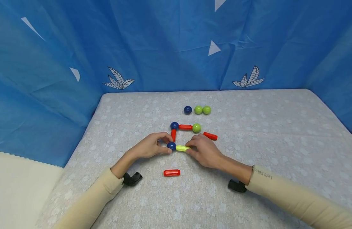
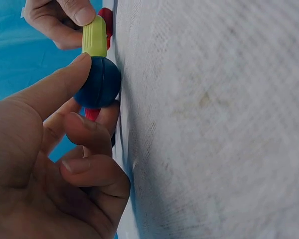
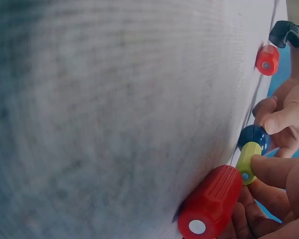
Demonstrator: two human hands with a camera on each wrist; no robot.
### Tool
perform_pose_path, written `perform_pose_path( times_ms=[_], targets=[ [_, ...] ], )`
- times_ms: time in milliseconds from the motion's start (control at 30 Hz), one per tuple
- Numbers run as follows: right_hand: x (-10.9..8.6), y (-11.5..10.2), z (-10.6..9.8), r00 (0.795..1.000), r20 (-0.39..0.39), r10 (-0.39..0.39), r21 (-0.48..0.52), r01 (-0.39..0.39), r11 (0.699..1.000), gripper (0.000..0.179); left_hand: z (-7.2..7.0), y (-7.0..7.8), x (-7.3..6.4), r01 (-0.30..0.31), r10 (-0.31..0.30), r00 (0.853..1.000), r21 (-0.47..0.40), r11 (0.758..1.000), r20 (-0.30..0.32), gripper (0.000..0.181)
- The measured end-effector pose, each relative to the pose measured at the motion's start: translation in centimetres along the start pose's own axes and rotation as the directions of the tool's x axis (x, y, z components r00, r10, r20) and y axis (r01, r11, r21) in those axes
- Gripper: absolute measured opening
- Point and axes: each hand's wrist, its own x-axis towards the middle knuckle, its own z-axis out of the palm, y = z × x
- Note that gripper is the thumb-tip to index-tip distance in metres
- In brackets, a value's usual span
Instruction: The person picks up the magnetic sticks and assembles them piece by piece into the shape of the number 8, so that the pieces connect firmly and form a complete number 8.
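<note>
Between thumb and fingers, my left hand (image 1: 150,145) holds a dark blue ball (image 2: 100,82) down at the tabletop. My right hand (image 1: 205,150) pinches a yellow-green rod (image 1: 181,148) whose left end meets that ball. In the right wrist view the rod's near end shows a round metal tip. From the held ball a red rod (image 1: 173,135) runs back to another blue ball (image 1: 174,126). A second red rod (image 1: 185,127) joins that one to a green ball (image 1: 196,128), making an angular open shape.
A loose red rod (image 1: 210,136) lies just beyond my right hand, and another red rod (image 1: 172,172) lies nearer me. Farther back sit a blue ball (image 1: 188,110) and two green balls (image 1: 202,110). A blue curtain (image 1: 176,47) hangs behind the cloth-covered table (image 1: 279,133).
</note>
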Motion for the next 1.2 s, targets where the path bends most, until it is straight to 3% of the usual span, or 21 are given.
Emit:
perform_pose_path(
  times_ms=[633, 833, 1033, 1200],
  targets=[
    [0.0, 0.1, 0.1, 1.0, -0.021, 0.0, -0.008, 0.0, 1.0, 0.019, 0.0, -0.2, 0.0, -0.006, 0.006, 1.0, -0.007, 1.0, 0.002, 0.029],
    [0.1, 0.8, -0.8, 0.997, -0.083, -0.007, 0.036, 0.01, 0.999, 0.018, 0.1, -0.1, 0.0, 0.018, -0.018, 1.0, -0.002, 1.0, -0.004, 0.027],
    [1.1, 2.1, -2.7, 0.984, -0.164, 0.077, 0.079, -0.065, 0.995, 0.022, 0.1, 0.0, 0.0, 0.031, -0.03, 0.999, 0.007, 1.0, -0.009, 0.026],
    [2.3, 4.2, -4.3, 0.959, -0.241, 0.147, 0.089, -0.129, 0.988, 0.025, 0.2, 0.1, 0.0, 0.034, -0.034, 0.999, -0.001, 0.999, -0.009, 0.027]
  ],
)
